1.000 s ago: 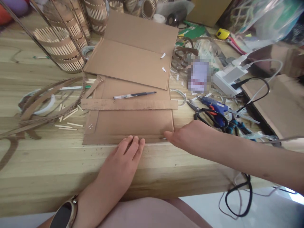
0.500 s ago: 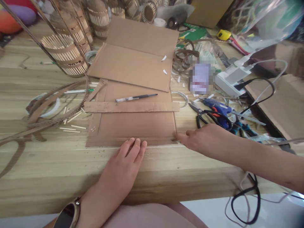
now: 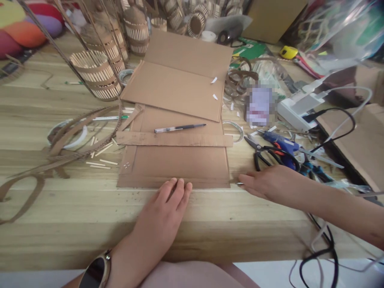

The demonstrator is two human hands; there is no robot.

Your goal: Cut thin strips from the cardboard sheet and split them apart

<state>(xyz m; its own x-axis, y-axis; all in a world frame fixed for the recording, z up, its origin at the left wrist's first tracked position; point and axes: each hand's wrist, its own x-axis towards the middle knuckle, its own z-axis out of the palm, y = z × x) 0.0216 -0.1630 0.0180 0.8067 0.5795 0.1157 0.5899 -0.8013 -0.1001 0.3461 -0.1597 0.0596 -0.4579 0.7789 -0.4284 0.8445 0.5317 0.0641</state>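
Your left hand (image 3: 163, 212) is open, fingertips resting on the near edge of that cardboard sheet (image 3: 177, 162) lying flat in front of you, while the fingers of your right hand (image 3: 270, 182) look pinched on some mostly hidden shiny-tipped thing (image 3: 239, 183) just off its near right corner. Press too lightly and the sheet could swivel, maybe rolling the pen (image 3: 180, 128) off; also, the scissors (image 3: 258, 147) sit right by that right hand, so a careless swing might snag them.
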